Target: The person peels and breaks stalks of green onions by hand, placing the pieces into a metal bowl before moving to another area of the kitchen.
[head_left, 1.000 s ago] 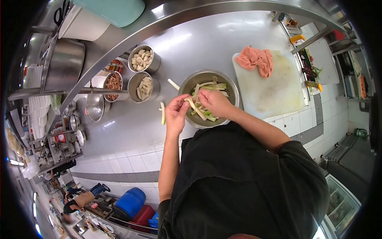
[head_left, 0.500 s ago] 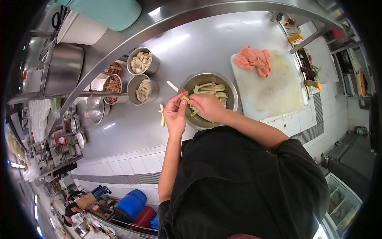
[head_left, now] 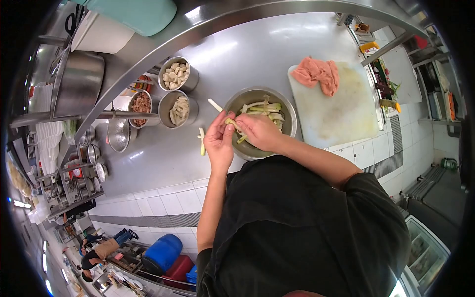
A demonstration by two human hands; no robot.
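At the left rim of a steel bowl (head_left: 291, 121), my left hand (head_left: 219, 140) is closed on a pale green stalk (head_left: 230, 121). My right hand (head_left: 258, 131) pinches the same stalk from the other side, above the bowl. Several pale green and white stalk pieces (head_left: 272, 108) lie inside the bowl, partly hidden under my right hand. A white stalk end (head_left: 214, 105) sticks out beyond my left fingertips. On the steel table, left of my left hand, rest short stalk pieces (head_left: 202, 142).
A cutting board (head_left: 346, 119) with an orange cloth (head_left: 316, 75) lies to the right. Steel containers hold white pieces (head_left: 175, 76), pale slices (head_left: 179, 111) and reddish bits (head_left: 141, 103). A metal shelf rail (head_left: 217, 19) crosses above. Another person (head_left: 101, 250) is at the lower left.
The stalk between my fingers has turned a little and shows more of its length. Both hands stay at nearly the same place by the bowl.
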